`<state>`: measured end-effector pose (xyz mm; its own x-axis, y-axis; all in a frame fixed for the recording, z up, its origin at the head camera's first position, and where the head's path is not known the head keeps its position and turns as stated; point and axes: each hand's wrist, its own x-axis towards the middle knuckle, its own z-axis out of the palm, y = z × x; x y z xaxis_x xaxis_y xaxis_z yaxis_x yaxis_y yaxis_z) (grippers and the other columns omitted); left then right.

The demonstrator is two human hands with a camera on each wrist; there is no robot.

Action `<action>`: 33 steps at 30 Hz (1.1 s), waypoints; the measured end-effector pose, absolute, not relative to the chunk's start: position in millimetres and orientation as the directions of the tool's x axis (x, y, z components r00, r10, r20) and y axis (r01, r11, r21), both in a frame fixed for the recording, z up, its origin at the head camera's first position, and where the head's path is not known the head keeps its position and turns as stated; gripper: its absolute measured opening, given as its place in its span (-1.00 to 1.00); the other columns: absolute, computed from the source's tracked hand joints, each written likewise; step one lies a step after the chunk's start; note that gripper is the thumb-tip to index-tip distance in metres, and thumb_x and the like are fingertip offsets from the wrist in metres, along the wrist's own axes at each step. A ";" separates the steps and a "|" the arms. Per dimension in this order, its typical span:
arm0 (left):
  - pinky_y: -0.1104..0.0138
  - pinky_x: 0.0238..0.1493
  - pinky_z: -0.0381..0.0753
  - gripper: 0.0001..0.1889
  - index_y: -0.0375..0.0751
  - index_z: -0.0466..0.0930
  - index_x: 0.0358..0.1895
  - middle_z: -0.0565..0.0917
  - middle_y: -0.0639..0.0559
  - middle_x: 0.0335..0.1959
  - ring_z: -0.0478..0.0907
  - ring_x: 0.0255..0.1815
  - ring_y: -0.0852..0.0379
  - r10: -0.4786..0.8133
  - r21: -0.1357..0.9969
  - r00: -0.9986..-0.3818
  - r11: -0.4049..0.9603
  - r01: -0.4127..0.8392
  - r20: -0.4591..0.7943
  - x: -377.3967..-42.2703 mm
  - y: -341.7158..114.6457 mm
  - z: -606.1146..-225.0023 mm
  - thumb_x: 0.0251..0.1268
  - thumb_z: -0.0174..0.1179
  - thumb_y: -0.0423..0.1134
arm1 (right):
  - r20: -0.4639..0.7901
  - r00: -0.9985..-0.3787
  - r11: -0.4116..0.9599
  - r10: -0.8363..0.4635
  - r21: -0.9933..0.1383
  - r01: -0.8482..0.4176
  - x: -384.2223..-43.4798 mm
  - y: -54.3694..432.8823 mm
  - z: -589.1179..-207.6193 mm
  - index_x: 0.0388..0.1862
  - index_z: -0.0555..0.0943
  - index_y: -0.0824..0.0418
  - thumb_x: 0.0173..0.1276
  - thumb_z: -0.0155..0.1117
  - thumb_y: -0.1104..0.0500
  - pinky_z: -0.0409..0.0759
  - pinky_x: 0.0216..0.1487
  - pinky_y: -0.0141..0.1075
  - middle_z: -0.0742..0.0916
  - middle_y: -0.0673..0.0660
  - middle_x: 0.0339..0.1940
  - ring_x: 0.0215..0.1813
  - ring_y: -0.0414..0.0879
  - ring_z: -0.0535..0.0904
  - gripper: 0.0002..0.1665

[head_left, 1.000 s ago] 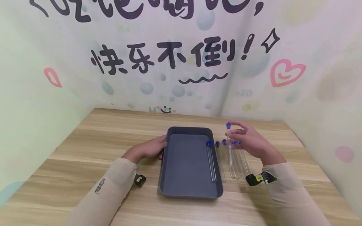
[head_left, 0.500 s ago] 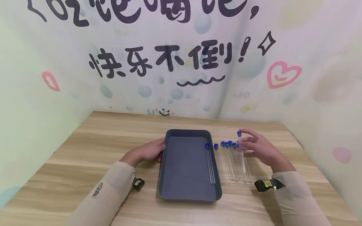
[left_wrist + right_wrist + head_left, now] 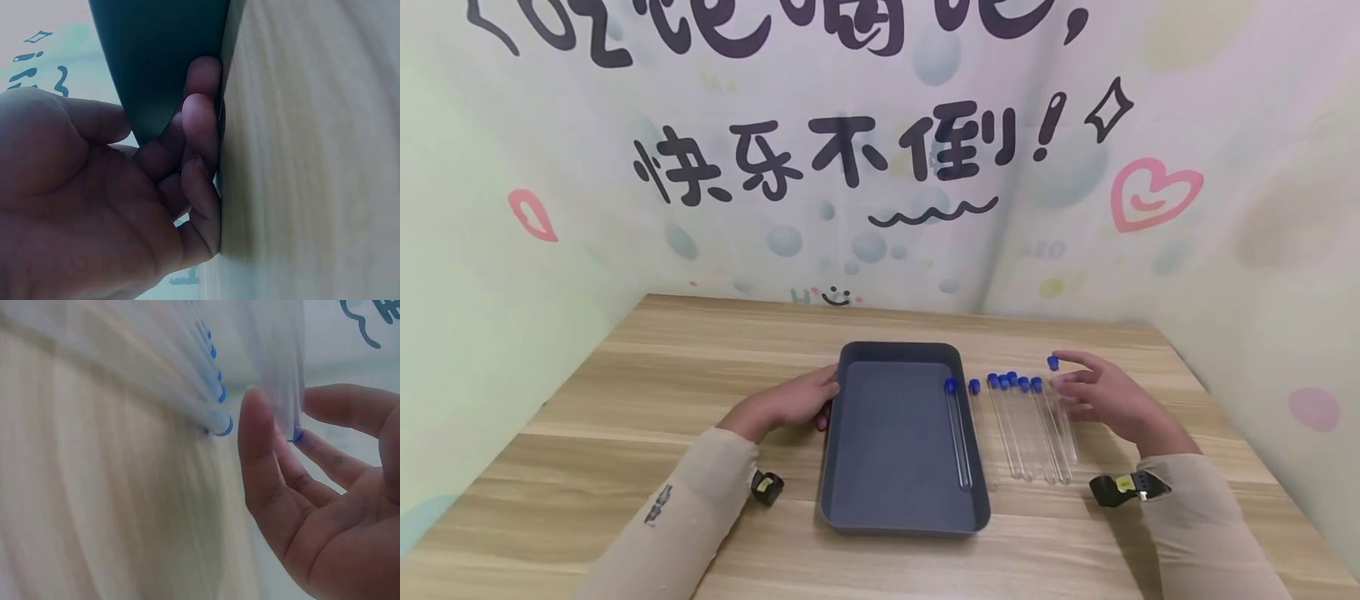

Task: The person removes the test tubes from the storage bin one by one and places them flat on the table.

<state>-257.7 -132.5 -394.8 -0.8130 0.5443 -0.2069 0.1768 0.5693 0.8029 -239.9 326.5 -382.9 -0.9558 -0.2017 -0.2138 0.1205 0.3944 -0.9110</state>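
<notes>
A dark grey rectangular tray (image 3: 891, 450) stands mid-table in the head view. My left hand (image 3: 797, 398) grips its left wall, thumb at the rim and fingers curled against the outside, as the left wrist view also shows. My right hand (image 3: 1108, 404) pinches a clear test tube (image 3: 284, 375) with a blue cap (image 3: 1053, 363), held upright and tilted slightly. Left of that hand, several capped test tubes (image 3: 1006, 429) lie side by side on the table, caps toward the back. One test tube (image 3: 958, 437) lies inside the tray along its right wall.
A single test tube with a blue cap (image 3: 975, 387) lies close beside the tray's right wall. The wooden table (image 3: 700, 342) meets a printed cloth backdrop (image 3: 820, 250) at the back. A black strap (image 3: 1131, 487) is worn on the right wrist.
My right hand has moved right with its test tube, from over the row of tubes to the row's right end. The left hand stays at the tray.
</notes>
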 end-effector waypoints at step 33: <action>0.26 -0.31 0.53 -0.53 -0.16 0.15 0.51 0.51 -0.07 -0.54 0.50 -0.53 0.05 0.549 0.804 -0.811 0.567 0.181 -0.204 -260.1 -132.4 -397.5 0.63 -0.38 -0.30 | -0.228 -0.953 0.617 -0.200 -0.784 0.058 -240.2 326.4 -396.2 0.57 0.07 0.41 0.43 0.23 0.27 0.72 -0.14 -0.16 0.55 0.56 0.17 -0.13 -0.03 0.69 -0.15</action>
<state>-260.1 -132.4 -397.5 -0.8107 0.5488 -0.2042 0.1812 0.5667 0.8037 -240.2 326.4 -396.2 -0.9530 -0.1999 -0.2276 0.0579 0.6175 -0.7845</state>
